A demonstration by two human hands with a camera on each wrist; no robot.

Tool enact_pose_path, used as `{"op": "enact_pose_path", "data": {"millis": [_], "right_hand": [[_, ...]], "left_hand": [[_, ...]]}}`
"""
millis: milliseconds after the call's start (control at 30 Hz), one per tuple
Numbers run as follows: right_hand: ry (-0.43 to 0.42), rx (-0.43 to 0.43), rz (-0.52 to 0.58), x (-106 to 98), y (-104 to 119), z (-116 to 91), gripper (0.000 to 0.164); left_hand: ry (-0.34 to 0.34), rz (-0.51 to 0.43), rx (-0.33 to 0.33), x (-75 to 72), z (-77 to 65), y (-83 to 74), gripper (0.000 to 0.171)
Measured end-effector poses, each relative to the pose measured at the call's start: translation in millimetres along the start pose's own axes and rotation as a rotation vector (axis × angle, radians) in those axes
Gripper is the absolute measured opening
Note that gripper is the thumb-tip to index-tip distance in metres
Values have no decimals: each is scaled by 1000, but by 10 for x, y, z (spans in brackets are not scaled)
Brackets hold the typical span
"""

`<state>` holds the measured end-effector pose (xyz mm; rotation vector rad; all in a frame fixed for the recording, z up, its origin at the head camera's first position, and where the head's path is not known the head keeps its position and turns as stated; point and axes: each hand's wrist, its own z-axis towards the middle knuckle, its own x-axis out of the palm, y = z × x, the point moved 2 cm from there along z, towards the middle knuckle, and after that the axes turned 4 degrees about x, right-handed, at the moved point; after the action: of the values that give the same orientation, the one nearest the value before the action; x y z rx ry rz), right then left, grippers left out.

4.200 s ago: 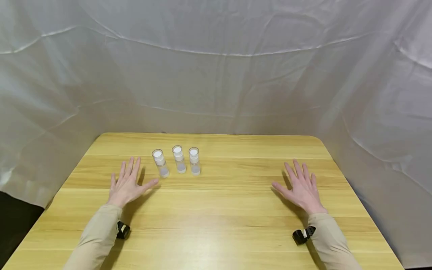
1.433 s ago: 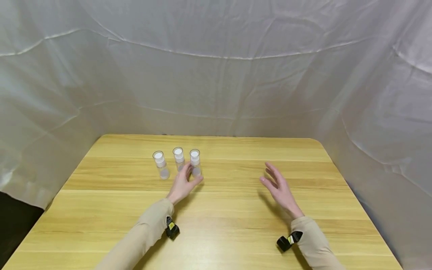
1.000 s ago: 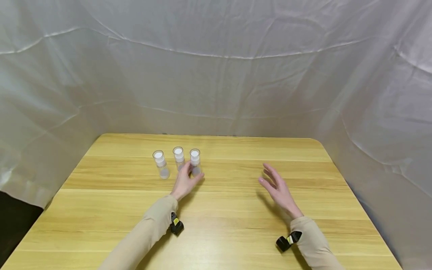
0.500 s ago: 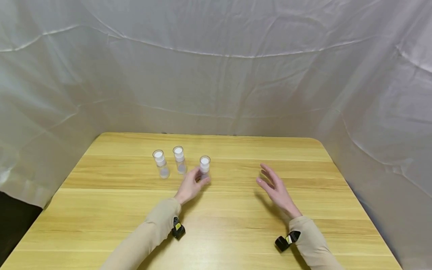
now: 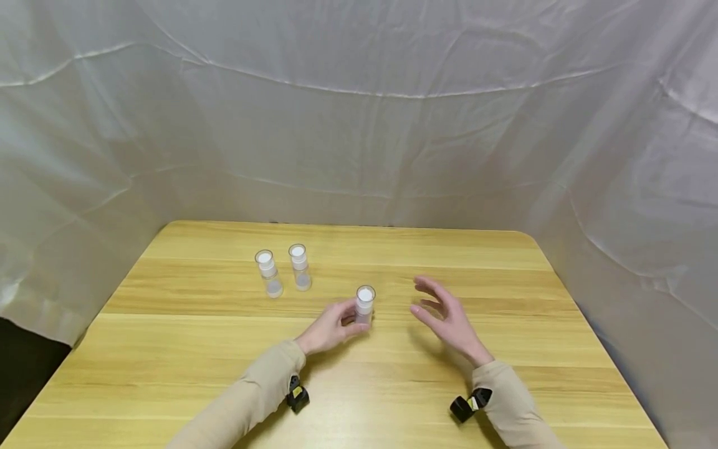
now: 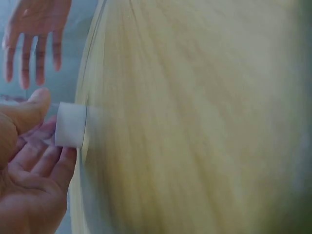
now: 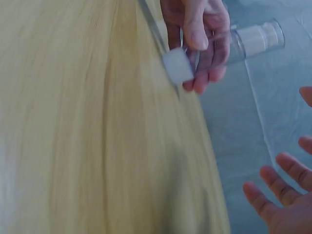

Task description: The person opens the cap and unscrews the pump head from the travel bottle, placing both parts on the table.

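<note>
My left hand [image 5: 330, 328] holds a small clear cosmetic bottle [image 5: 365, 298] upright by its lower body, thumb in front and fingers behind. It has a white neck section under a clear cap. In the right wrist view, the bottle [image 7: 256, 40] shows its clear middle and white base; the left wrist view catches only that white base [image 6: 71, 125] clearly. My right hand [image 5: 451, 324] is to the right of the bottle, apart from it, its fingers loosely bent and nothing in them. Two matching bottles, one at the left [image 5: 269, 274] and one beside it [image 5: 300, 267], stand upright farther back.
The wooden table [image 5: 359, 393] has rounded far corners. A pale grey cloth [image 5: 359, 137] hangs behind it and along both sides. Small black cameras, left [image 5: 298, 398] and right [image 5: 463, 408], sit at the wrists.
My left hand reached from the left to the rightmost bottle, took hold of it, and brought it right and nearer. My right hand moved left towards it. The other two bottles stayed put.
</note>
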<state>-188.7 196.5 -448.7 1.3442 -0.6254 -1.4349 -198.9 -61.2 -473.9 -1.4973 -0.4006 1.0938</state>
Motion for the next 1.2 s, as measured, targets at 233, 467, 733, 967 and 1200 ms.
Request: {"op": "enact_pose_path", "data": {"millis": [233, 467, 733, 967, 1200], "right_hand": [[94, -178, 31, 175, 180, 21, 61], [133, -334, -7, 353, 250, 97, 57], [112, -396, -47, 453, 268, 136, 53], [112, -414, -7, 500, 320, 161, 47], [110, -432, 21, 534, 323, 187, 44]], "left_hand": [[78, 24, 8, 35, 0, 9, 48], [91, 31, 22, 37, -3, 18, 50], [94, 14, 16, 32, -4, -3, 50], [94, 4, 9, 34, -16, -18, 50], [90, 5, 10, 28, -15, -15, 50]]}}
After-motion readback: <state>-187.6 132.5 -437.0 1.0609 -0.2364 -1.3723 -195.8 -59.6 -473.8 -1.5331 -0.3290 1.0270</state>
